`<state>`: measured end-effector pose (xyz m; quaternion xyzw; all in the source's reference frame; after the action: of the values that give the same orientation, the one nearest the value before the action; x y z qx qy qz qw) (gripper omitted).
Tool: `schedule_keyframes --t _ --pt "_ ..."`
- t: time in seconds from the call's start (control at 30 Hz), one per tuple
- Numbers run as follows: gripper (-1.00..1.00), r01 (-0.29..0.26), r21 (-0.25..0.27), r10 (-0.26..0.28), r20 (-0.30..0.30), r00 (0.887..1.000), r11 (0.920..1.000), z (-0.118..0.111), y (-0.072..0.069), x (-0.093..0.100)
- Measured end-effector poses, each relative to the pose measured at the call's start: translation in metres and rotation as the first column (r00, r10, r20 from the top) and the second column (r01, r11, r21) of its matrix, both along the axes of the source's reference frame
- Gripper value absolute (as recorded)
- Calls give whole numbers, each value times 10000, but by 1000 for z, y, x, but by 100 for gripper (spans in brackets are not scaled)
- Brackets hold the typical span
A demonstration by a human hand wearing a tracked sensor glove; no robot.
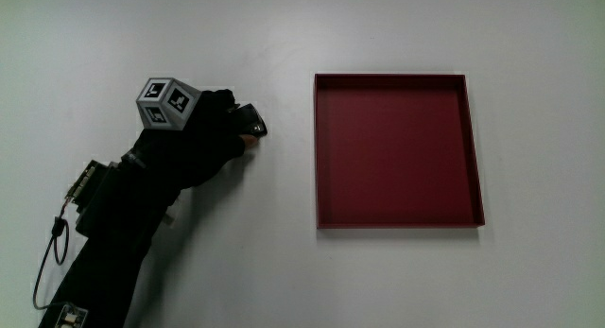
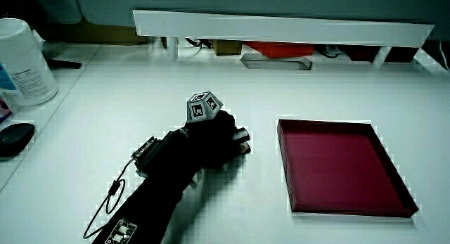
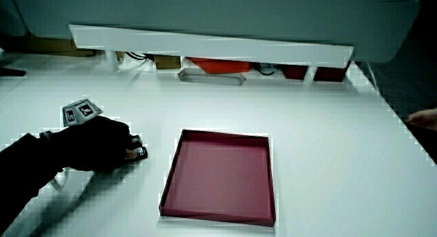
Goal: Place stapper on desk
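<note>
hand [image 1: 203, 129]: fingers curled around the stapler [image 1: 251, 121], which is gripped (only its dark end is seen).
stapler: down at the desk [image 1: 284, 271] surface, beside the red tray [image 1: 395, 219], apart from it.

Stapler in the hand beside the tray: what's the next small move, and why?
Probably open the fingers and lift the hand away. The stapler already seems to sit low on the bare table, beside the red tray and outside it, with the fingers closed around it.
</note>
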<state>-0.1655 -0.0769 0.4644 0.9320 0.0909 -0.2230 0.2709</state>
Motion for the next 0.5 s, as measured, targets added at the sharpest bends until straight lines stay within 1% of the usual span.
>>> schedule_keyframes --t 0.03,0.07,0.1,0.13,0.17,0.2,0.23,0.27,0.3,0.33,0.37,0.4,0.43,0.47,0.5 --pt "-50 115 -254 -116 -37 9999 9996 -1 1 -2" --pt "-58 278 -347 -280 -43 9996 9990 0 3 -5" --pt "-67 270 -440 -271 -13 9996 9987 -2 5 -7" --pt "-75 330 -452 -341 -242 9991 9984 -2 7 -11" --pt "-83 24 -228 -27 -122 9999 9997 -11 9 -12" --pt "-92 266 -701 -276 -136 9995 9972 -18 12 -13" --pt "-100 155 -600 -171 -267 9995 9981 -21 14 -16" --pt "-100 301 -822 -326 -298 9990 9962 -25 18 -20" --pt "-100 95 -661 -118 -348 9993 9978 -30 21 -23" --pt "-100 76 -810 -74 32 10000 9967 -42 25 -23" --pt "-100 67 -979 -22 465 9989 9952 -48 29 -25" --pt "-100 -128 -625 148 306 9994 9980 -46 32 -30" --pt "-100 -367 -627 406 615 9973 9974 -57 37 -29" --pt "-100 -714 -231 726 560 9958 9972 -62 40 -30" --pt "-100 -454 -602 496 706 9963 9972 -63 44 -33"
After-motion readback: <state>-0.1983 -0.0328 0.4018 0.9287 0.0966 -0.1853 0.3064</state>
